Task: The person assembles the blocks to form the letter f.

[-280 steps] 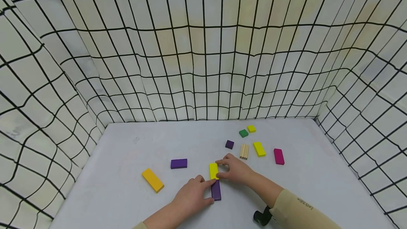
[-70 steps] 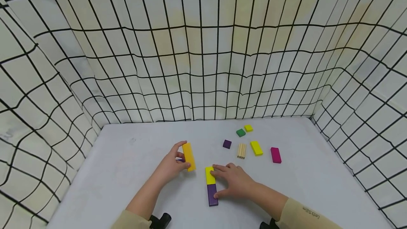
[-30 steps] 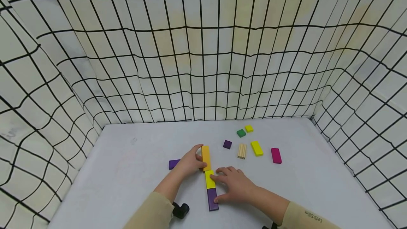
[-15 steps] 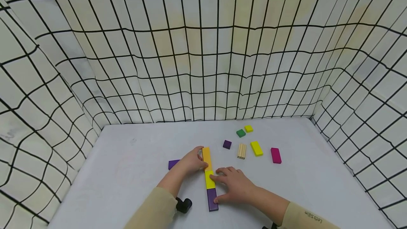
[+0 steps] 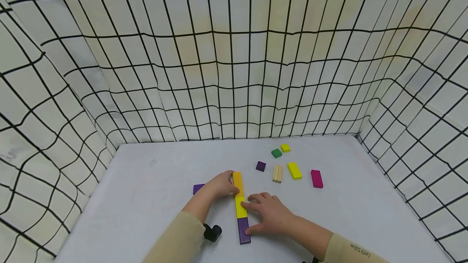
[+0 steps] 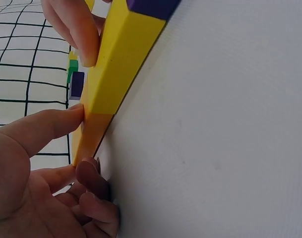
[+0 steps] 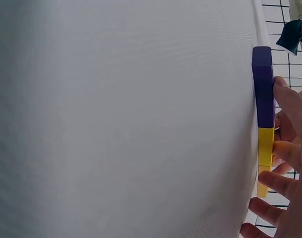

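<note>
In the head view, a row of three blocks lies end to end on the white table: an orange block [image 5: 238, 182] at the far end, a yellow block [image 5: 240, 209] in the middle, a purple block [image 5: 243, 231] nearest me. My left hand [image 5: 218, 186] pinches the orange block between thumb and index finger, its end meeting the yellow one. The left wrist view shows the other left fingers curled beside the orange block [image 6: 89, 136]. My right hand [image 5: 272, 214] rests its index finger on the yellow block and its thumb on the purple block [image 7: 264, 91], other fingers loosely spread.
Behind my left wrist lies a second purple block [image 5: 198, 188], partly hidden. At the back right are a dark purple cube [image 5: 261, 166], a striped wooden block [image 5: 277, 173], yellow [image 5: 294, 171], magenta [image 5: 317, 179], green [image 5: 276, 153] and small yellow [image 5: 285, 148] blocks. Black netting [image 5: 234, 72] surrounds the table.
The orange block, earlier lying at the left, has been picked up by my left hand and brought to the yellow block's far end. The row has slid slightly towards me.
</note>
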Demonstrator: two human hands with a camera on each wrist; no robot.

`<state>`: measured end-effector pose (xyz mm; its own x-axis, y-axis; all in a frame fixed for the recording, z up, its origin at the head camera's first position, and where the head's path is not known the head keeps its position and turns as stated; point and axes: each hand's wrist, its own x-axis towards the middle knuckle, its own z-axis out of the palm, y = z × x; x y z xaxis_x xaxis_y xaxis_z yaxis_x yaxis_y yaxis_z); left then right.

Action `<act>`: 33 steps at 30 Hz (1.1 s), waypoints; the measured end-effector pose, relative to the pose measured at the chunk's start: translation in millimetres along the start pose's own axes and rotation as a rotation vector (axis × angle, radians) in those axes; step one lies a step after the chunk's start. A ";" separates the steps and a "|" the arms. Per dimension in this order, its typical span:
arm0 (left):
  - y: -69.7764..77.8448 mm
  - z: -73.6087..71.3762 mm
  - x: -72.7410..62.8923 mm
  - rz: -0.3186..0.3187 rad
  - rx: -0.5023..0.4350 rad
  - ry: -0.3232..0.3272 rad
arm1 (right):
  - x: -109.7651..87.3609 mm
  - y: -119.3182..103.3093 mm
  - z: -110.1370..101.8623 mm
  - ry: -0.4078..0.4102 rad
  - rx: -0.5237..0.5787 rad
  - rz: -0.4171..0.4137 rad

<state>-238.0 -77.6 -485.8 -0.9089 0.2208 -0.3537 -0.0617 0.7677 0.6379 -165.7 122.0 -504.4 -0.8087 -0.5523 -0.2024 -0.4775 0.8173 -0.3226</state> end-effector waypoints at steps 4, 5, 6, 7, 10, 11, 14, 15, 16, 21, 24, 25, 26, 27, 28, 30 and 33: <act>-0.6 0.4 1.0 -0.001 0.006 -0.005 | -0.5 -0.2 0.3 -0.002 -0.005 -0.003; -0.5 0.3 1.0 -0.002 0.009 -0.006 | -0.4 -0.1 0.6 -0.004 -0.007 -0.003; -0.4 0.3 1.1 -0.003 0.014 -0.007 | -0.1 0.1 1.0 -0.005 -0.006 -0.004; -0.2 0.2 1.0 -0.005 0.020 -0.009 | -0.1 0.0 1.1 -0.006 -0.007 -0.005; 1.0 -0.1 0.4 -0.011 0.035 -0.012 | 1.3 0.5 2.3 -0.010 0.001 -0.005; 1.7 -0.3 0.0 -0.015 0.038 -0.013 | 1.4 0.4 2.4 -0.012 0.004 -0.005; 3.5 -0.6 -1.0 -0.025 0.045 -0.011 | 1.8 0.2 2.9 -0.014 0.007 -0.003; 4.1 -0.6 -1.2 -0.027 0.048 -0.009 | 1.6 0.0 2.8 -0.014 0.006 -0.003; 4.5 -0.5 -1.4 -0.029 0.050 -0.007 | 1.4 -0.2 2.7 -0.014 0.004 -0.002; 5.6 1.0 -1.4 -0.023 0.055 0.003 | 1.3 -1.1 2.6 -0.017 0.008 0.007; 5.2 2.3 -1.3 -0.017 0.049 0.012 | 1.7 -1.8 1.3 -0.022 0.011 0.015; 4.9 2.8 -1.3 -0.013 0.044 0.013 | 1.8 -2.0 0.9 -0.023 0.012 0.018; 4.8 2.9 -1.4 -0.009 0.041 0.014 | 2.2 -1.9 0.8 -0.024 0.012 0.019; 4.7 3.0 -1.6 -0.005 0.036 0.015 | 2.6 -1.8 1.0 -0.025 0.014 0.022; 4.6 3.0 -2.0 -0.001 0.031 0.016 | 3.0 -1.6 1.2 -0.025 0.014 0.023; 4.3 2.8 -2.5 0.006 0.019 0.013 | 3.8 -1.2 1.9 -0.025 0.017 0.025; 4.4 2.0 -2.8 0.006 0.011 0.010 | 4.5 -0.5 2.1 -0.026 0.023 0.027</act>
<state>-234.8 -73.7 -483.4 -0.9132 0.2199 -0.3431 -0.0514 0.7730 0.6323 -168.4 118.8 -507.1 -0.8119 -0.5344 -0.2350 -0.4474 0.8282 -0.3376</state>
